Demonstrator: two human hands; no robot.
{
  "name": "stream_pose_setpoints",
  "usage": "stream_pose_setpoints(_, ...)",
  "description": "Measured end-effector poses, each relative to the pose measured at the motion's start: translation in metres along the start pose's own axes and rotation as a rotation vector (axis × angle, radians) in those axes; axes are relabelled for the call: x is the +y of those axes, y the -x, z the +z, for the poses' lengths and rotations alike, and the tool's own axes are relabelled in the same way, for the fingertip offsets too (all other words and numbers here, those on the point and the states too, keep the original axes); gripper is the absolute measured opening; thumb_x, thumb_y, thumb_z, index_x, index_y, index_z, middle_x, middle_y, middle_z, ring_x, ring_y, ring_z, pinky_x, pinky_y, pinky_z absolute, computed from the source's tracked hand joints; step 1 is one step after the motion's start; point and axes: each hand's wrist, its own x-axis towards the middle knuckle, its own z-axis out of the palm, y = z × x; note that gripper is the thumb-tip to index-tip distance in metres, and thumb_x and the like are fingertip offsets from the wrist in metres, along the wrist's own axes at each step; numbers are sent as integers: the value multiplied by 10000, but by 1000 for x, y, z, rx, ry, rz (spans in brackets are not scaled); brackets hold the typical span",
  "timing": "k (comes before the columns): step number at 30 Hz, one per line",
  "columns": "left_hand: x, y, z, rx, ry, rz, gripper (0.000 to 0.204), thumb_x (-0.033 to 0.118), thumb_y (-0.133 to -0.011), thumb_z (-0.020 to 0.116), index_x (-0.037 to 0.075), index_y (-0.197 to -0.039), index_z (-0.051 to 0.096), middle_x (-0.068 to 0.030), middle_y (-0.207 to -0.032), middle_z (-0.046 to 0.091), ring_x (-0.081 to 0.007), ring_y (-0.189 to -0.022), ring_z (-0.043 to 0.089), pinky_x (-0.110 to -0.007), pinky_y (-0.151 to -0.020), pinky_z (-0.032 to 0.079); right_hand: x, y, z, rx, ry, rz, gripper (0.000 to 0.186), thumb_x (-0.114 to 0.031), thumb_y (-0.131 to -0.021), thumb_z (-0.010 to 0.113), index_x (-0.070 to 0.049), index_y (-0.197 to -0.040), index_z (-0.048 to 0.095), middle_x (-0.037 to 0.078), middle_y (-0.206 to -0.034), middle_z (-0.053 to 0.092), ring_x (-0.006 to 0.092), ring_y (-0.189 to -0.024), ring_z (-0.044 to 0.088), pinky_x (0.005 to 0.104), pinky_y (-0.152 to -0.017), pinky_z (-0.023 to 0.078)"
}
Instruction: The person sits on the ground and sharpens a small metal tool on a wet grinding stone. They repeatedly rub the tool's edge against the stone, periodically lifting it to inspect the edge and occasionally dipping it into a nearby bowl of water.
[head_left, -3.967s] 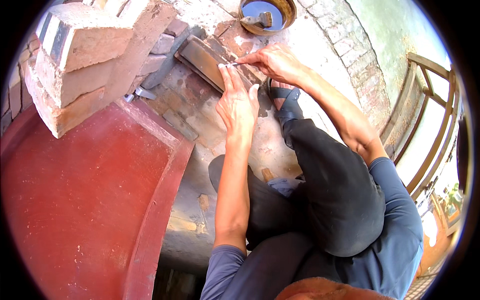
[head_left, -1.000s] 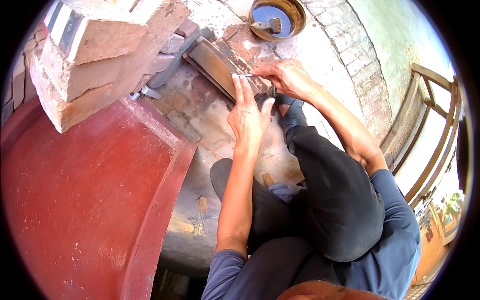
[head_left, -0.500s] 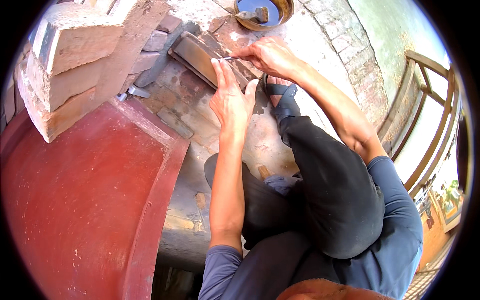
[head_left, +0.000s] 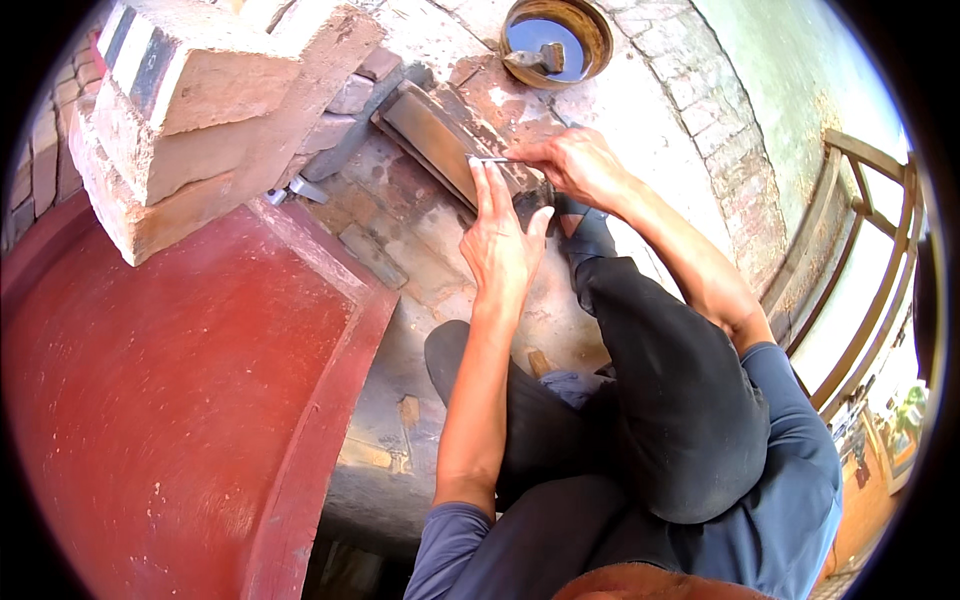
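A long brown sharpening stone (head_left: 428, 138) lies slanted on the ground ahead of me, its top smooth and wet-looking. My right hand (head_left: 588, 168) is closed around the near end of a slim metal tool (head_left: 494, 160), perhaps a chisel. The tool reaches leftward over the stone. At its tip, two straight fingertips of my left hand (head_left: 498, 250) press down, with the thumb spread away from them. Part of the tool is hidden inside my right hand, so its full shape does not show.
Beyond the stone stands a round bowl (head_left: 602, 50) of bluish liquid with a brush (head_left: 538, 58) in it. Stacked bricks (head_left: 215, 110) rise at the left above a large red panel (head_left: 190, 400). My sandalled foot (head_left: 590, 238) is close by. At right is a wooden frame (head_left: 890, 260).
The whole scene has shifted right and slightly down as the view moved. Both hands and the tool sit a little nearer the stone's near end. The hold looks the same.
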Motion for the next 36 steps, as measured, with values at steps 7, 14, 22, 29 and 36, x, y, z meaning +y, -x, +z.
stream_pose_setpoints(7,-21,-23,5,189,-33,124,1016,435,-911,834,-23,-1671,340,-254,-1751,338,-461,-1082,754,-505,-890,624,-5,-23,0,56,0,-66,360,-143,-911,735,-193,-1255,830,166,-937,773,400,-864,740,497,-735,567)
stream_pose_setpoints(14,-13,-19,5,147,54,80,1037,501,-908,831,3,-1683,355,-238,-1749,357,-449,-1294,684,-486,-1038,584,-2,-17,1,133,-38,-80,446,-86,-846,711,-213,-1255,835,137,-900,788,374,-880,751,512,-757,581)
stream_pose_setpoints(22,-1,-4,2,20,54,3,1069,502,-883,845,15,-1691,342,-222,-1763,335,-460,-1210,717,-514,-1007,587,-4,-2,-6,35,-49,-16,342,-156,-943,725,-187,-1271,818,167,-1019,796,405,-905,748,499,-775,586)
stream_pose_setpoints(29,-6,-17,-27,364,124,205,831,350,-955,821,21,-1630,464,-218,-1643,531,-415,-1348,662,-467,-1085,560,-19,-20,-23,200,-106,38,243,-206,-1025,663,-102,-1195,802,150,-879,786,357,-833,763,472,-755,590)
stream_pose_setpoints(36,-12,43,7,274,338,252,560,168,-949,816,38,-1473,669,-201,-1499,671,-372,-1324,694,-423,-1051,583,-28,11,-22,-42,-734,300,150,-111,-1083,643,7,-1159,695,32,-752,677,110,-706,687,318,-640,539)
